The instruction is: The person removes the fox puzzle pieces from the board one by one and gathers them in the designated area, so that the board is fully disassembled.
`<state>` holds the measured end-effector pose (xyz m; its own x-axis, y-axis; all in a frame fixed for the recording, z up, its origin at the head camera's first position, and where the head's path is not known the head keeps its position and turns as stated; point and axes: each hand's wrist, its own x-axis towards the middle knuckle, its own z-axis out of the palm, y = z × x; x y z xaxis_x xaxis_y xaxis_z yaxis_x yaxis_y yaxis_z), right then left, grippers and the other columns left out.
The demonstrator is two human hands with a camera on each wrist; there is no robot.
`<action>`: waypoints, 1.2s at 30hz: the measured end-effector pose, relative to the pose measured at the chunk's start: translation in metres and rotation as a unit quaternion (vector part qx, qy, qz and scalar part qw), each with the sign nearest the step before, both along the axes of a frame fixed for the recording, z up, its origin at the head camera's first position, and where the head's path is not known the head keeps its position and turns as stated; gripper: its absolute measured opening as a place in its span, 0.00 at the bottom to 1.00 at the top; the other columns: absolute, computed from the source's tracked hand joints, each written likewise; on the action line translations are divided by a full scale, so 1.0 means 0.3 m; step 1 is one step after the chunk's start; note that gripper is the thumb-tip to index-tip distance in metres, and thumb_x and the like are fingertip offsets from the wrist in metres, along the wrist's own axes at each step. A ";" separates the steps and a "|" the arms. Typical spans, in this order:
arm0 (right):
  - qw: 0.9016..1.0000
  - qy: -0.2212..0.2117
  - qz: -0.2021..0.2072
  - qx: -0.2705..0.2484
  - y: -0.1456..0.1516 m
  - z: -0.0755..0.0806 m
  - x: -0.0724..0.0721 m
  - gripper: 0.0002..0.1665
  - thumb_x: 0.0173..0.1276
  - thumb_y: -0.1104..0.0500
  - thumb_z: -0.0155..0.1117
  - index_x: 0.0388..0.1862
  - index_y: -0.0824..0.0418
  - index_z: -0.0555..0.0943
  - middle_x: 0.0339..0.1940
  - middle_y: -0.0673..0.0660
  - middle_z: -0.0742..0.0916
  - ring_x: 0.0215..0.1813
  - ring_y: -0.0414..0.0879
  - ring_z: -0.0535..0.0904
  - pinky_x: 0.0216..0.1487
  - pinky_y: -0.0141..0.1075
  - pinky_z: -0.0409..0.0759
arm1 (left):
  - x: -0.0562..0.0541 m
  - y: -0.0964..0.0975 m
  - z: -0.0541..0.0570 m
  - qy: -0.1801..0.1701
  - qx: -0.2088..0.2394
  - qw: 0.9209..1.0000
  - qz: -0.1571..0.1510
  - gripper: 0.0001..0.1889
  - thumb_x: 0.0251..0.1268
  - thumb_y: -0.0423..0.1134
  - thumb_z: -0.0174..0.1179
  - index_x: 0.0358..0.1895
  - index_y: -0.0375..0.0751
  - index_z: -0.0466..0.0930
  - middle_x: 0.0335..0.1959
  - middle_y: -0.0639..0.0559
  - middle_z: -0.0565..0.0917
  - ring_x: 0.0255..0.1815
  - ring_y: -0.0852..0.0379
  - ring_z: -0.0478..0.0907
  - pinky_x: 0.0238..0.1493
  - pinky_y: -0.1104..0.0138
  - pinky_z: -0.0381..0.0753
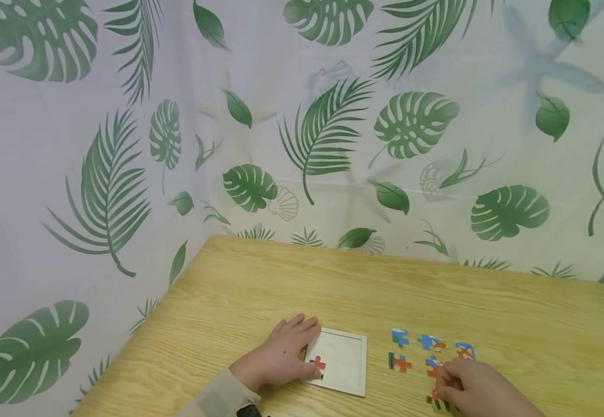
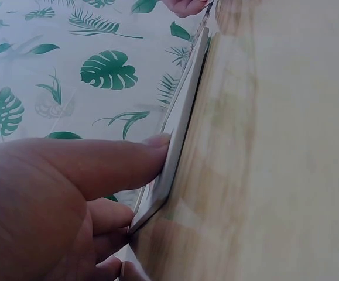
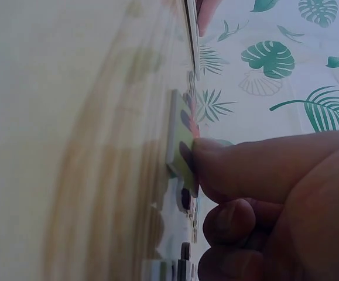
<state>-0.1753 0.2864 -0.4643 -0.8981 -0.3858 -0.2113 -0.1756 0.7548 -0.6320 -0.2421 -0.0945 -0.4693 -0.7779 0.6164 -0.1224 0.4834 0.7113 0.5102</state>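
My left hand [image 1: 283, 352] lies along the left edge of a shallow white puzzle tray [image 1: 346, 362], fingers stretched out. Its thumb presses on the tray's lower left part, beside a red puzzle piece [image 1: 318, 362]. The left wrist view shows the thumb over the tray's rim [image 2: 184, 108]. My right hand [image 1: 471, 382] pinches a puzzle piece [image 3: 181, 134] with green and dark marks between thumb and fingers, at the tabletop. Around it lie loose puzzle pieces, among them a blue and green one [image 1: 399, 337] and a red and green one [image 1: 399, 362].
More pieces, one blue with orange [image 1: 429, 341] and one showing a fox face [image 1: 464, 349], lie beyond the right hand. The wooden table [image 1: 260, 278] meets a leaf-patterned curtain [image 1: 333, 214] at the back and left.
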 end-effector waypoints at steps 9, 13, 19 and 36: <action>1.000 -0.011 -0.003 0.002 0.004 -0.003 0.003 0.11 0.75 0.57 0.62 0.29 0.53 0.79 0.23 0.48 0.78 0.23 0.39 0.69 0.27 0.35 0.68 | 0.002 -0.002 -0.002 -0.004 0.007 1.000 -0.002 0.45 0.64 0.57 0.66 0.79 0.42 0.59 0.81 0.51 0.55 0.82 0.47 0.44 0.78 0.44 0.41; 1.000 -0.013 0.002 -0.006 0.005 -0.007 0.006 0.11 0.75 0.59 0.61 0.29 0.54 0.79 0.25 0.49 0.80 0.24 0.39 0.70 0.27 0.35 0.68 | 0.001 -0.003 -0.006 -0.012 0.014 1.000 -0.005 0.45 0.64 0.58 0.66 0.79 0.42 0.59 0.81 0.51 0.55 0.82 0.47 0.43 0.78 0.44 0.40; 1.000 -0.018 0.005 -0.013 0.002 -0.006 0.005 0.11 0.76 0.59 0.59 0.30 0.55 0.78 0.25 0.50 0.79 0.24 0.39 0.69 0.28 0.35 0.68 | 0.000 -0.004 -0.007 -0.007 0.014 1.000 -0.003 0.46 0.64 0.59 0.66 0.79 0.42 0.59 0.81 0.51 0.55 0.82 0.47 0.43 0.78 0.44 0.39; 1.000 -0.025 -0.002 -0.015 -0.011 0.006 0.010 0.10 0.75 0.59 0.61 0.31 0.55 0.79 0.29 0.48 0.82 0.23 0.40 0.68 0.25 0.35 0.66 | 0.002 -0.002 0.001 0.002 0.005 1.000 -0.002 0.46 0.64 0.59 0.66 0.79 0.41 0.59 0.81 0.50 0.55 0.82 0.46 0.44 0.78 0.44 0.41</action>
